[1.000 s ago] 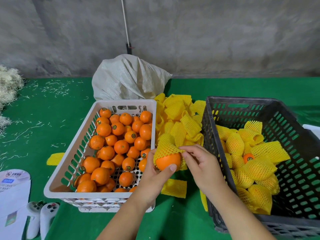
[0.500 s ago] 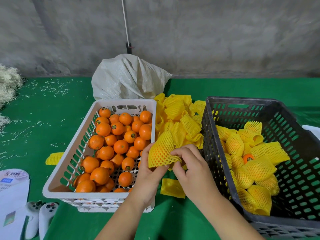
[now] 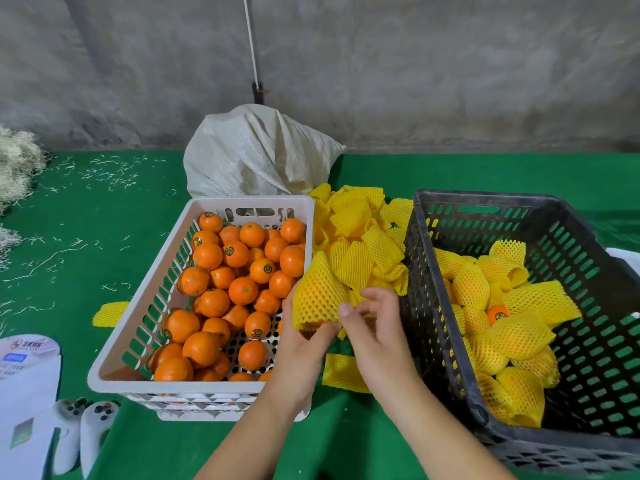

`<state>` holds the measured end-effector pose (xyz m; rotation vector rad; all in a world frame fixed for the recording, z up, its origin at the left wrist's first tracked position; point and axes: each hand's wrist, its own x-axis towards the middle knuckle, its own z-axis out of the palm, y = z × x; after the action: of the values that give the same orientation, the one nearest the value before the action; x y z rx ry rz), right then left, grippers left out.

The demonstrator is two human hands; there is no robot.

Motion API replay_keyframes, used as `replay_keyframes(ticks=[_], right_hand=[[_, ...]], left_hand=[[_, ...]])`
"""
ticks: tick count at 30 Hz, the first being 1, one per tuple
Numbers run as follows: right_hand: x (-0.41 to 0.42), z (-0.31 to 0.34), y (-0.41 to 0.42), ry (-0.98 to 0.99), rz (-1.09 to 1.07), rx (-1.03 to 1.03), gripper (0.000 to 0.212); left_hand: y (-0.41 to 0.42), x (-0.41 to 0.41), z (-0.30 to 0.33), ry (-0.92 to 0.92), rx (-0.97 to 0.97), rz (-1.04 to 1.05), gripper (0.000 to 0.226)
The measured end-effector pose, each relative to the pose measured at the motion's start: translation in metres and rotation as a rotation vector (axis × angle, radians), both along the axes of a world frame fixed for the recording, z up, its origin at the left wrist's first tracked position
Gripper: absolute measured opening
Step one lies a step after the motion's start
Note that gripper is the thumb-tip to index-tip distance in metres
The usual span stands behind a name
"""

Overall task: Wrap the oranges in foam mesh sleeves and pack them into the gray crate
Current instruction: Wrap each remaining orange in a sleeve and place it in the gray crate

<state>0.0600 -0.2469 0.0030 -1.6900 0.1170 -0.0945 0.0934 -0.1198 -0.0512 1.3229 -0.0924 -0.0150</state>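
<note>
Between the two crates I hold an orange covered by a yellow foam mesh sleeve (image 3: pixel 317 296). My left hand (image 3: pixel 299 344) grips it from below. My right hand (image 3: pixel 372 329) pinches the sleeve's lower right edge with thumb and fingers. A white crate (image 3: pixel 145 313) on the left holds several bare oranges (image 3: pixel 221 292). The gray crate (image 3: pixel 426 278) on the right holds several sleeved oranges (image 3: pixel 502 337). A heap of loose sleeves (image 3: pixel 360 244) lies behind my hands.
A white woven sack (image 3: pixel 256 154) stands behind the white crate. Flat sleeves lie on the green cloth, one (image 3: pixel 343 372) under my right wrist, another (image 3: pixel 109 313) left of the white crate. Two white controllers (image 3: pixel 86 431) and a printed card (image 3: pixel 24 368) sit at front left.
The sleeve has been pulled down over the orange, which showed bare at its lower half a second ago. Both hands stayed between the crates, the right shifting to the sleeve's lower edge.
</note>
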Motion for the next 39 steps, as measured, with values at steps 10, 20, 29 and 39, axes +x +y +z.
replay_keyframes(ticks=[10, 20, 29, 39], right_hand=[[0.001, -0.006, -0.001, 0.229, 0.242, 0.292, 0.107], [0.004, -0.004, -0.035, 0.093, -0.101, 0.721, 0.061], [0.035, -0.003, -0.083, 0.012, -0.522, 0.789, 0.074], [0.018, -0.115, -0.038, 0.322, 0.238, -0.805, 0.047]], left_hand=[[-0.009, -0.017, 0.009, -0.197, 0.276, 0.091, 0.071], [-0.005, 0.006, 0.019, -0.446, 0.927, -0.141, 0.078], [0.033, 0.064, -0.002, 0.129, 0.697, -0.169, 0.042], [0.049, 0.087, -0.057, 0.711, 1.420, -0.605, 0.035]])
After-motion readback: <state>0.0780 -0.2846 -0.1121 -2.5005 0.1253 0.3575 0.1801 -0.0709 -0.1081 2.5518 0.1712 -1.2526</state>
